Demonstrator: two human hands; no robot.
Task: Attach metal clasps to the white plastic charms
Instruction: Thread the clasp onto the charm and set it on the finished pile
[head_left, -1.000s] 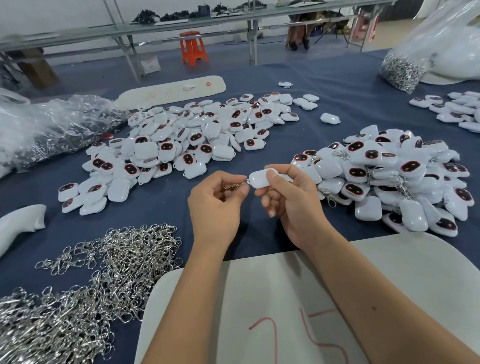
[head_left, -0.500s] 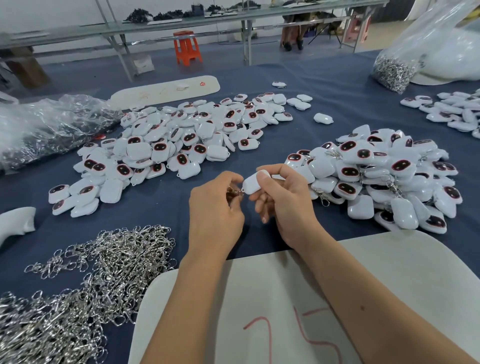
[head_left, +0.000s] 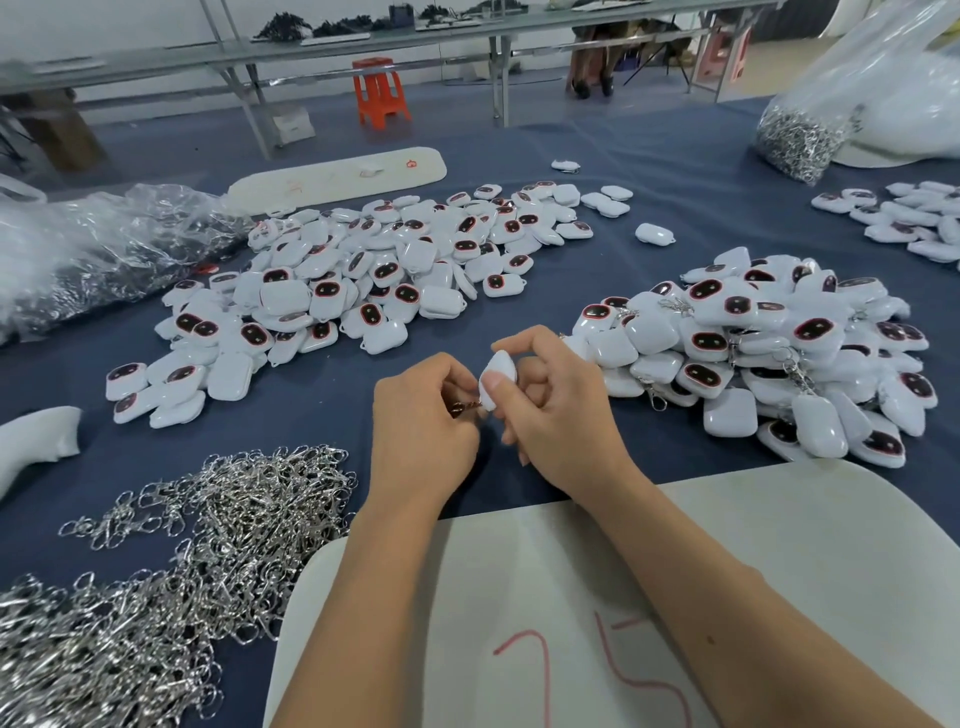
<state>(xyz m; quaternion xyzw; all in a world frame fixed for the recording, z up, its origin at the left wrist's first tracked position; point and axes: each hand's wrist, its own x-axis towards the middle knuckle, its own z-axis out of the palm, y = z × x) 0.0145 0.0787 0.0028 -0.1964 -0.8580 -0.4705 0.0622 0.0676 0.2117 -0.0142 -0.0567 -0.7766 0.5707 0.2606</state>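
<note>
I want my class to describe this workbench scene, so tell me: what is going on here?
A person is fitting a metal clasp to a white plastic charm. The right hand pinches the charm, and the left hand holds the clasp against its lower edge. Loose clasps lie heaped at the left. Bare charms are spread beyond the hands, and a pile of charms at the right shows clasps on several.
</note>
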